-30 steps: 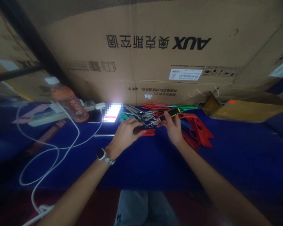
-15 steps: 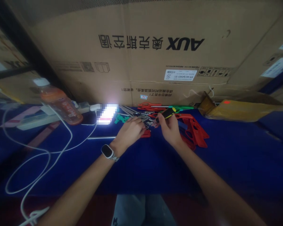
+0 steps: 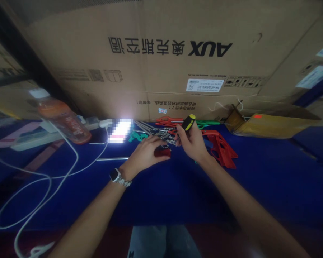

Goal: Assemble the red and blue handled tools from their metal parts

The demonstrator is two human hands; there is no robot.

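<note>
My right hand (image 3: 194, 143) is closed around a screwdriver (image 3: 189, 123) with a black and yellow handle. The handle tilts up and its tip is hidden among metal parts. My left hand (image 3: 144, 154) lies low over the blue table, thumb and fingers apart. A red plastic piece (image 3: 163, 153) shows in that gap; whether the hand touches it cannot be made out. Just beyond both hands is a pile of thin metal rods and small metal parts (image 3: 165, 135). Green plastic pieces (image 3: 138, 136) lie beside the left fingers. Red plastic gun-shaped parts (image 3: 223, 148) rest right of the right hand.
A lit phone (image 3: 120, 130), an orange drink bottle (image 3: 63, 118) and a looping white cable (image 3: 50, 186) are on the left. A large cardboard box (image 3: 150, 71) stands behind. At the right lies a yellow package (image 3: 274, 125). A metal rod (image 3: 111, 159) lies by my left wrist.
My left hand has shifted slightly left and its thumb has spread away from the fingers. My right hand has tilted the screwdriver handle more upright.
</note>
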